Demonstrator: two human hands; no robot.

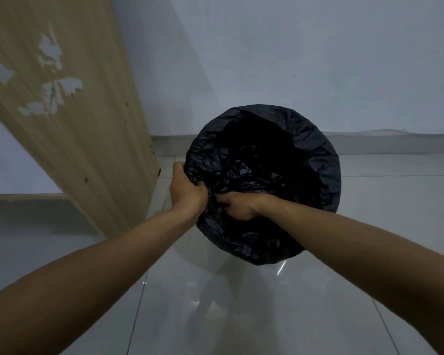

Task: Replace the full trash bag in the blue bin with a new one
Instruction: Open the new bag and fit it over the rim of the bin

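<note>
At the near-left rim of the black bag [305,160] — left hand [187,190] curled over the edge, right hand [239,206] clutching bunched plastic just inside; the mouth opens away, rightward.

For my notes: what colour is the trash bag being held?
The trash bag is black; the head view shows it best.

Pretty dim, bluish light overall, and everything's a bit soft. Small glints on the glossy floor [241,316], while the bag [323,160] goes pure black inside. Wide-angle lens bends the edges.
</note>
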